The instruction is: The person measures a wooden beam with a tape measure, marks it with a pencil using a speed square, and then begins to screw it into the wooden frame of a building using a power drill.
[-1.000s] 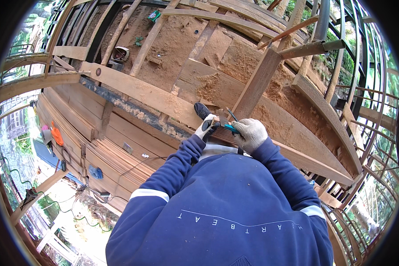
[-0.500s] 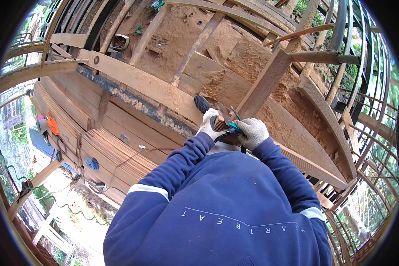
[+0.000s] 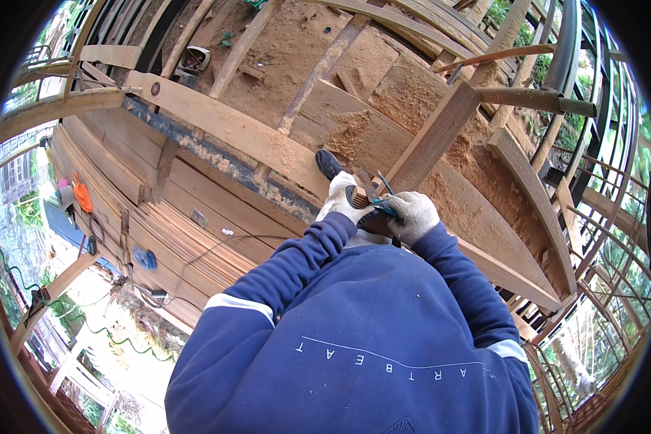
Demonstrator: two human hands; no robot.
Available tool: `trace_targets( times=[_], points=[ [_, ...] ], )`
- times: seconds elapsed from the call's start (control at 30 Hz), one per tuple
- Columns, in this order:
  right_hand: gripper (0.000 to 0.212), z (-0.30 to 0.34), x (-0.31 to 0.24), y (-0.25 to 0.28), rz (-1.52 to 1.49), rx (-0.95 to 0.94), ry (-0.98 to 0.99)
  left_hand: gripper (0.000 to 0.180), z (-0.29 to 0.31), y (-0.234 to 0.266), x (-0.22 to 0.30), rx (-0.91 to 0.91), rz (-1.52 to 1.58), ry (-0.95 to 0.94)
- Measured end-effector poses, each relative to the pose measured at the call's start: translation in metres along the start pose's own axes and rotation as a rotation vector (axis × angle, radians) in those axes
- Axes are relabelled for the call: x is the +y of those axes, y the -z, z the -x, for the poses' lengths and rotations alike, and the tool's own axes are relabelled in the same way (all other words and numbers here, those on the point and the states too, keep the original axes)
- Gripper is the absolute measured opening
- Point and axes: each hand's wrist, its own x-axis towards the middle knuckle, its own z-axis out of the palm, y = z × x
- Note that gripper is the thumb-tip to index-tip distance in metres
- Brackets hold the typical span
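Note:
Both my hands wear pale work gloves and meet close in front of my body. My left hand (image 3: 337,202) is closed around the end of a grooved wooden piece (image 3: 357,196). My right hand (image 3: 415,217) is closed on a tool with a teal-and-black handle (image 3: 390,208), just to the right of the left hand. A thin dark part of it sticks up beside the wood; its exact kind I cannot make out. Right beyond the hands, a thick wooden beam (image 3: 434,141) runs away to the upper right. Much of what lies between the gloves is hidden.
A long plank (image 3: 224,126) with sawdust crosses to the left, above stacked boards (image 3: 195,239). My shoe (image 3: 328,165) shows beyond my left hand. Sawdust covers boards (image 3: 351,137) ahead. A pipe (image 3: 535,100) projects at the upper right. An orange item (image 3: 82,192) hangs at far left.
The view has shifted slightly. My hands stay together at the same wood, and the right hand with the teal-handled tool has turned a little, showing less teal.

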Motion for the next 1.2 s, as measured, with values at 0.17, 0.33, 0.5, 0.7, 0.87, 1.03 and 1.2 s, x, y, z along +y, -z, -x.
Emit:
trace_targets(
  times=[0.17, 0.33, 0.5, 0.7, 0.87, 1.03, 1.2],
  points=[
    [0.043, -0.001, -0.003, 0.005, -0.030, 0.038, 0.034, 0.085, 0.000, -0.002, -0.004, 0.032, 0.011, -0.046],
    [0.048, 0.003, -0.003, 0.015, -0.064, 0.033, 0.035, 0.081, 0.000, 0.003, 0.007, -0.010, 0.066, -0.048],
    [0.052, 0.015, -0.001, 0.025, -0.051, -0.098, -0.060, 0.081, -0.001, -0.002, 0.002, 0.021, 0.075, -0.073],
    [0.057, 0.026, -0.002, 0.026, -0.298, 0.168, -0.081, 0.083, 0.005, 0.006, 0.016, 0.014, 0.047, -0.025],
    [0.041, 0.015, -0.005, 0.031, -0.719, 0.221, -0.310, 0.082, 0.009, 0.017, 0.036, 0.001, 0.000, 0.001],
    [0.036, -0.025, -0.010, 0.037, -0.957, 0.117, -0.431, 0.079, 0.003, 0.012, 0.032, 0.002, 0.025, 0.019],
    [0.027, -0.058, 0.006, 0.018, -0.978, 0.051, -0.538, 0.078, 0.002, 0.012, 0.031, -0.005, 0.064, -0.038]
  ],
)
